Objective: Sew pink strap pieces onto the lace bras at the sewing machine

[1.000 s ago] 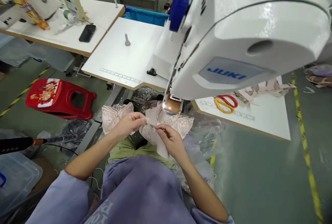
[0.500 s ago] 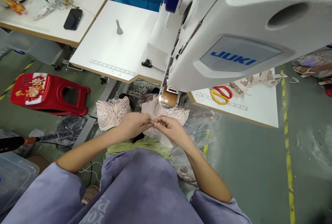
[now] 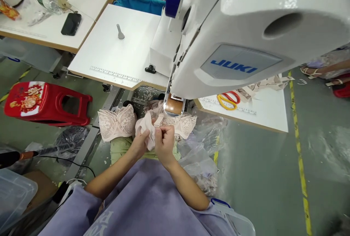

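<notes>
A pale pink lace bra (image 3: 182, 124) lies below the sewing machine's arm end, its smooth fabric side drawn up between my hands. My left hand (image 3: 141, 144) is closed on that fabric, thumb on top. Pinched in my right hand (image 3: 165, 143) is a pale pink bra strap (image 3: 159, 120), held upright just in front of the machine. Another lace bra (image 3: 117, 122) rests to the left, over the machine's stand. The sewing machine (image 3: 232, 54) stands over the work, its rounded metal end (image 3: 173, 106) close above my right hand.
Yellow and red scissors (image 3: 228, 101) and fabric strips (image 3: 257, 87) lie on the right tabletop (image 3: 269, 115). A phone (image 3: 71, 24) is on the far left table. A red stool (image 3: 49, 103) stands at left. Plastic bags (image 3: 201, 156) hang at right below the table.
My hands have moved apart and lowered slightly; the left now grips the bra's smooth fabric and the right holds up a strap. Earlier, both sets of fingertips met over the bra.
</notes>
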Action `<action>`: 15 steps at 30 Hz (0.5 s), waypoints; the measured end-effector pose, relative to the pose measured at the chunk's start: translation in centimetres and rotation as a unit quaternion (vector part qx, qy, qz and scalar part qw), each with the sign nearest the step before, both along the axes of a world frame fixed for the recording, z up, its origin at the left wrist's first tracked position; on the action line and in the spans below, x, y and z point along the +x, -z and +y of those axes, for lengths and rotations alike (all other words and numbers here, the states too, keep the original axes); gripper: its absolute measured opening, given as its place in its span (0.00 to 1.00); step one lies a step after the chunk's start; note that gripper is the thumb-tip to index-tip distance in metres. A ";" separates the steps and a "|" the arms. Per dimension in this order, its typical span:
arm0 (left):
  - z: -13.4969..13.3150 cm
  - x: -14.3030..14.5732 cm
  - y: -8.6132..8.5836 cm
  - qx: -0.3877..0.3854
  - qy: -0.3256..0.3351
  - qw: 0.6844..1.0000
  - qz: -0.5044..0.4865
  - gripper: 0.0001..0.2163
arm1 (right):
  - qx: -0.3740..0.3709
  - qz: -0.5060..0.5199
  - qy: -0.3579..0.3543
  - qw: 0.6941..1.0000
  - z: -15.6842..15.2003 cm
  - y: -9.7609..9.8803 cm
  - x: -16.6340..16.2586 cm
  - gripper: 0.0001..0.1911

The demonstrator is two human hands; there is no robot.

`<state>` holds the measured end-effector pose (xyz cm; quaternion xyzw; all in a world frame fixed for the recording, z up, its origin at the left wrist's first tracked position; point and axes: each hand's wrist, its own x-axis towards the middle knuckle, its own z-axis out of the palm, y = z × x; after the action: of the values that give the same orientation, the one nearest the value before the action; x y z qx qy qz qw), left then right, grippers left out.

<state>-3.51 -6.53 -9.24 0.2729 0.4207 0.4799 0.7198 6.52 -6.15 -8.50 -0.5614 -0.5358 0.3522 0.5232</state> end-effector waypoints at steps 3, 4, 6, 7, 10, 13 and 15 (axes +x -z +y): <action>0.5 0.4 -1.3 -0.035 -0.083 0.996 0.020 0.21 | -0.008 0.023 0.023 0.999 -0.2 1.0 -0.8 0.07; 0.6 0.6 -1.7 -0.043 -0.095 0.994 0.029 0.18 | -0.014 0.031 0.034 0.999 -0.2 1.3 -1.0 0.07; 0.7 0.7 -2.3 -0.040 -0.102 0.993 0.049 0.14 | -0.036 0.045 0.031 0.998 -0.3 1.4 -0.8 0.08; 0.8 0.5 -2.5 -0.033 -0.102 0.992 0.064 0.13 | -0.049 0.048 0.008 0.998 -0.3 1.3 -0.5 0.08; 1.4 -0.8 -3.2 0.028 -0.045 0.986 0.159 0.13 | -0.015 -0.006 -0.049 0.999 0.0 0.1 1.9 0.06; 1.9 -2.6 -4.5 0.099 0.125 0.948 0.276 0.16 | 0.093 -0.129 -0.081 0.984 0.9 -1.6 4.9 0.11; 2.1 -3.2 -5.5 0.120 0.224 0.912 0.321 0.19 | 0.097 -0.163 -0.193 0.963 1.7 -2.7 6.4 0.12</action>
<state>-6.75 -4.46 -3.78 0.5837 0.4963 0.2396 0.5963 12.95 -4.43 -5.79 -0.4441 -0.7431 0.2968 0.4030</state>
